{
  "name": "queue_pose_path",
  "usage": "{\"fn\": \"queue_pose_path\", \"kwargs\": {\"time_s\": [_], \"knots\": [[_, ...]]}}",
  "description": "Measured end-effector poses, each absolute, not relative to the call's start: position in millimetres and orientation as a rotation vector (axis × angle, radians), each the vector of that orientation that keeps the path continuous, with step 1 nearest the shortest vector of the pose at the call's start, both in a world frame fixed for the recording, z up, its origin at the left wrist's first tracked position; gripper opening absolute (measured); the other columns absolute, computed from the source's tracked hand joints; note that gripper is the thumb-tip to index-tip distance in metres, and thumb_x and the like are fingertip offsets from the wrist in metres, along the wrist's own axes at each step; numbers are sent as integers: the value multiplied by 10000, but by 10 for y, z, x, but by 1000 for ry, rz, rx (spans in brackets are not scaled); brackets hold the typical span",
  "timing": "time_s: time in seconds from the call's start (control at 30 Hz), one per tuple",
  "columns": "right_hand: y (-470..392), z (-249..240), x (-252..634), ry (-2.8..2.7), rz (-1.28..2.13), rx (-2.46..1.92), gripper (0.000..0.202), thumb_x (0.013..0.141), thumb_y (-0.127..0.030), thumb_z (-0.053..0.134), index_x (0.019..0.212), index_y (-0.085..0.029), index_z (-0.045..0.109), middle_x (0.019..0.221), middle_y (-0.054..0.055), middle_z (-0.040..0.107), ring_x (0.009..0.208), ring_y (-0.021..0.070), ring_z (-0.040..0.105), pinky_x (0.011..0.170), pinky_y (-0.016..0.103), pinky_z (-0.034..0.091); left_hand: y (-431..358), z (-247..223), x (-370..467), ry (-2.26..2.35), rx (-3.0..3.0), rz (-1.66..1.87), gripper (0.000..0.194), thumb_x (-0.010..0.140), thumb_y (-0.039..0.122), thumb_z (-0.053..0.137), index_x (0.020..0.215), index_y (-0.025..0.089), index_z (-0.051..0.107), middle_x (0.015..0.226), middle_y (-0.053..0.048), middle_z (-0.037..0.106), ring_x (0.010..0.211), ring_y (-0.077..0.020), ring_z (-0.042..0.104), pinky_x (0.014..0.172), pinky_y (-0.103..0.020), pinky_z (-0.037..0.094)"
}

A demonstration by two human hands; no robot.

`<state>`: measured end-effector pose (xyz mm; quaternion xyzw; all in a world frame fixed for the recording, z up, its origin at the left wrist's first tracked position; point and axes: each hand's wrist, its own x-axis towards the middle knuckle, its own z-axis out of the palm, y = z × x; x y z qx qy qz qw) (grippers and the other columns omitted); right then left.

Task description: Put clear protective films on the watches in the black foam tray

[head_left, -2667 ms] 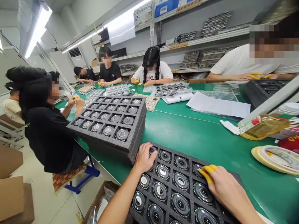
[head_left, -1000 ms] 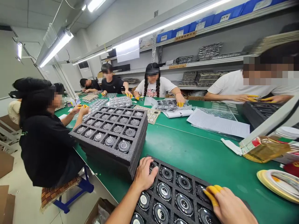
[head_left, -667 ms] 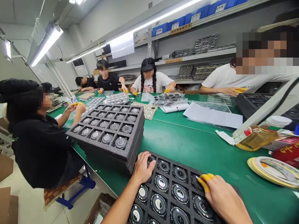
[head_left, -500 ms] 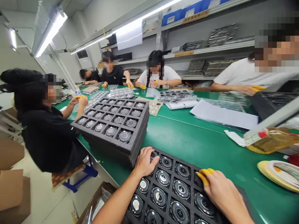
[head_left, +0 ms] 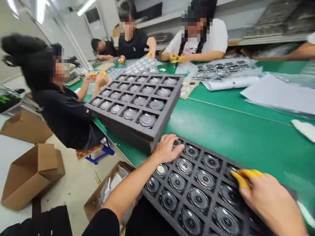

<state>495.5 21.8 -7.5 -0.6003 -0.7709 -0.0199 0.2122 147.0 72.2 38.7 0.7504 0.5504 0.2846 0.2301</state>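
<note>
Dark foam stack [head_left: 123,124] alongside, left hand [head_left: 167,149] open on tray [head_left: 161,209], right hand's [head_left: 268,193] grip unclear

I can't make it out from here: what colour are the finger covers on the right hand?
Yellow finger covers, seen best in the head view.

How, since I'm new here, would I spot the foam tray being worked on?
On the green table, find the dark foam stack. Your tray lies nearer, to its right. Only it has the wearer's left hand and right hand at it.
</note>
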Motion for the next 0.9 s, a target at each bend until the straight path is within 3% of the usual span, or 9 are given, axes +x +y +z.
{"fn": "queue_pose_path", "kwargs": {"time_s": [0.17, 0.23, 0.43, 0.57, 0.7, 0.9], "knots": [[251, 265, 4691, -2036, 77, -1778, 234, 1035, -311, 528, 921, -245, 721, 931, 165, 757, 897, 352, 641, 803, 491, 512, 789, 318, 1419, 1397, 2034, 777, 405, 1115, 454, 562, 1408, 188, 649, 1629, -191, 621, 1592, -335, 509, 1390, -579, 360], [267, 253, 4772, -1855, 175, -1761, 216, 1030, -358, 590, 899, -240, 717, 938, 139, 747, 916, 326, 631, 824, 464, 507, 839, 295, 1385, 1394, 2143, 814, 433, 1125, 511, 537, 1402, 199, 653, 1596, -187, 651, 1550, -319, 558, 1357, -554, 408], [-289, 436, 5041, -1322, 375, -1720, 221, 1024, -462, 725, 940, -258, 743, 895, 34, 731, 792, 216, 631, 738, 365, 520, 933, 347, 1337, 1353, 2213, 838, 466, 1139, 547, 494, 1425, 216, 656, 1569, -171, 670, 1526, -316, 580, 1321, -533, 432], [-635, 553, 4831, -1420, 386, -1644, 173, 1065, -384, 732, 944, -261, 743, 863, 21, 711, 766, 195, 631, 699, 346, 530, 911, 407, 1343, 1370, 2202, 806, 472, 1134, 546, 505, 1430, 212, 657, 1589, -181, 648, 1541, -333, 561, 1328, -545, 406], [-667, 486, 4515, -1708, 272, -1553, 137, 1122, -282, 656, 1026, -238, 742, 938, 49, 758, 867, 207, 688, 785, 352, 582, 898, 451, 1360, 1394, 2195, 764, 472, 1132, 538, 511, 1448, 216, 647, 1607, -189, 626, 1560, -343, 539, 1329, -552, 399], [-743, 477, 4387, -1948, -38, -1745, 118, 1084, -168, 662, 1011, -177, 754, 931, 97, 757, 851, 239, 616, 698, 361, 518, 877, 495, 1373, 1381, 2191, 756, 476, 1141, 535, 513, 1474, 221, 641, 1624, -186, 614, 1575, -340, 530, 1345, -548, 385]]}}
